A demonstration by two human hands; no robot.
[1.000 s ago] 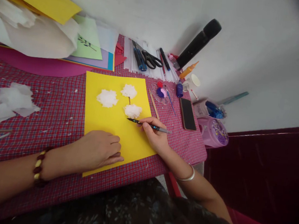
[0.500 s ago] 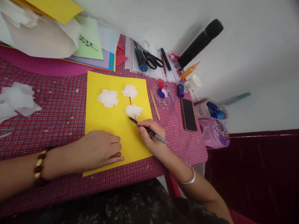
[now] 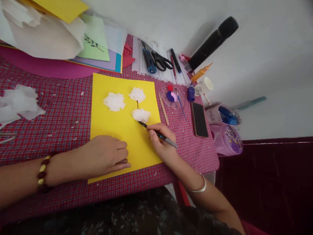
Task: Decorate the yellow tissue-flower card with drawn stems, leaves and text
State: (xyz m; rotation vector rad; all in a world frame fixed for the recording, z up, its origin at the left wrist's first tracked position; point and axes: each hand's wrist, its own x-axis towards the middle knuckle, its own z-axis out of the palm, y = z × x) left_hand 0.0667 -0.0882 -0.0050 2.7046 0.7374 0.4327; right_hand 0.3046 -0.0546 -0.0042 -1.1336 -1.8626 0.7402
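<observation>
My right hand (image 3: 163,140) holds a black pen (image 3: 159,134) with a grey end, its dark tip at the lower edge of a white fluffy tissue puff (image 3: 141,114). This puff is on a yellow sheet of paper (image 3: 112,126). A short dark line (image 3: 137,104) runs from it up to a second puff (image 3: 137,94), and a third puff (image 3: 114,101) lies to the left. My left hand (image 3: 109,155) rests palm down across the sheet's lower part, fingers curled and thumb extended; what is under the fingers is hidden.
Beside the sheet lie a thin wooden stick (image 3: 164,108), a paint palette (image 3: 172,96) and a phone (image 3: 199,119). Scissors (image 3: 161,61) and pens rest on white strips behind. Torn tissue (image 3: 21,102) is at left, below stacked papers (image 3: 96,39). A pink container (image 3: 227,140) stands at right.
The pen tip and my right hand have shifted slightly right along the lower edge of the puff. My left hand stays on the sheet. The whole view has moved a little.
</observation>
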